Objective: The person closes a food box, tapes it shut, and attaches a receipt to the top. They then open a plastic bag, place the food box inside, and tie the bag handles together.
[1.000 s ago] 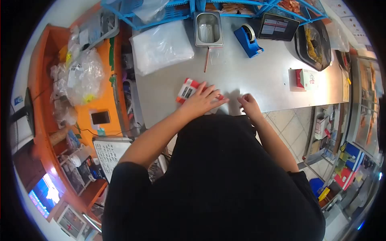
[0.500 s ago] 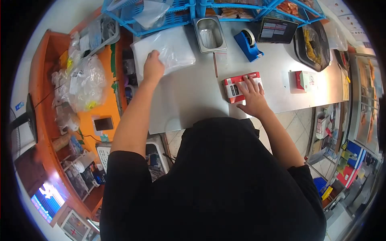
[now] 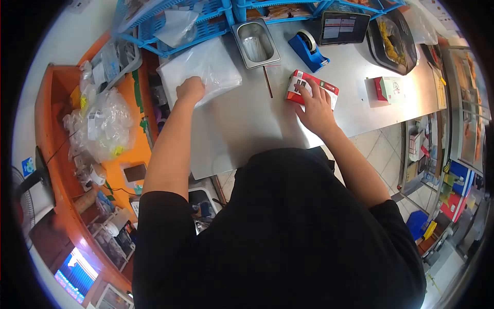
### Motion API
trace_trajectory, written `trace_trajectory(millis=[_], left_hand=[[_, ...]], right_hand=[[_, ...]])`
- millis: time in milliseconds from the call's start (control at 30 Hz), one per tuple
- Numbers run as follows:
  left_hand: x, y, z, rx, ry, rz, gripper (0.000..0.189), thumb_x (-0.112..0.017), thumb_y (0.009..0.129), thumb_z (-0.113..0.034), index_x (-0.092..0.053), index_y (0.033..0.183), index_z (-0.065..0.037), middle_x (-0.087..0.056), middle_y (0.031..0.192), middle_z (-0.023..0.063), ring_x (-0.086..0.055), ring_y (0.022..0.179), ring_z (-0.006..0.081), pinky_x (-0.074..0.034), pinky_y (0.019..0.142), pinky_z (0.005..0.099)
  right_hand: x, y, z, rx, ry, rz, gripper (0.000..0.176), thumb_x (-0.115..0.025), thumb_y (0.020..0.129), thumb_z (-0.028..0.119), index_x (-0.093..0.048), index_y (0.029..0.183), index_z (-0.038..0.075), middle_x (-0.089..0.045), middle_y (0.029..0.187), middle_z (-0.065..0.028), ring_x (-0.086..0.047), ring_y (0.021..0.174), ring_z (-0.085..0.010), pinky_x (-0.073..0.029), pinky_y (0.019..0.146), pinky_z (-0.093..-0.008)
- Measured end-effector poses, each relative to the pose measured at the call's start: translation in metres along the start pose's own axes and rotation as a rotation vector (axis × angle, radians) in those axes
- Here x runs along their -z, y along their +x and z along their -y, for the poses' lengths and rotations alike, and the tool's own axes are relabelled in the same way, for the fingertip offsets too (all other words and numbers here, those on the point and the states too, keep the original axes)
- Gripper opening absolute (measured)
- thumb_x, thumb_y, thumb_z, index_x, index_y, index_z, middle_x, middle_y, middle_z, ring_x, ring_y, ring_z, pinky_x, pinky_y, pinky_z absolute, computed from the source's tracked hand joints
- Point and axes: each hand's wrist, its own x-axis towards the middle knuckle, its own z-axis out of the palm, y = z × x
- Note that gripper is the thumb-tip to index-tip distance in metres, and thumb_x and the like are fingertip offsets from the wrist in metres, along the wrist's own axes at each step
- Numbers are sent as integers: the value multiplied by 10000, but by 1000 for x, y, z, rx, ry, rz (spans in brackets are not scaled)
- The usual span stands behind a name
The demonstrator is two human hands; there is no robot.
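Note:
My left hand [image 3: 191, 90] rests on a stack of clear plastic bags [image 3: 199, 67] at the far left of the steel counter [image 3: 247, 121], its fingers curled on the top bag. My right hand [image 3: 314, 105] lies flat with fingers spread on a red and white carton [image 3: 309, 85] on the counter, just in front of the blue tape dispenser [image 3: 306, 50]. A thin stick [image 3: 267, 81] lies between the two hands.
A steel pan [image 3: 255, 42] and a tablet [image 3: 343, 27] stand at the back, under blue wire baskets [image 3: 206, 20]. A dark tray of food [image 3: 390, 44] and a small red-and-white box [image 3: 387, 88] sit to the right. An orange shelf [image 3: 103, 129] with bagged items runs along the left.
The carton went from under my left hand to under my right hand and slid toward the tape dispenser. My left hand reached out to the stack of plastic bags.

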Motion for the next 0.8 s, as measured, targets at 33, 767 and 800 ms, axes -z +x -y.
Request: trace_trajectory(millis=[33,767,800], left_hand=[[3,-5,1,-33,23,-83,347,-616,967,-332,-697,1167,-59,-744,1168,162,-698,1121,361,-501,947,548],[121,-301,-151,-861,-771,-613,63,-645,946,-94,-614,915,-49,-615,948,104,-630,1013,283,-428,992,465],[113,-306,-160,-902,-677,-528,75,-687,907,-94,-620,907,-59,-617,953,105,-624,1029,317,-399,1047,510]], right_hand=[[-1,-4,1,3,37,6,598,-739,891,256,-549,1449,156,-408,1558,-197,-456,1401,-424,-346,1180,-553],[81,-24,45,-501,1978,802,788,-343,1042,720,-556,1446,78,-639,1394,-120,-634,1253,-268,-482,1099,-448],[108,-30,62,-497,1873,511,855,-345,1038,725,-481,1502,20,-596,1439,-172,-595,1313,-294,-455,1141,-457]])
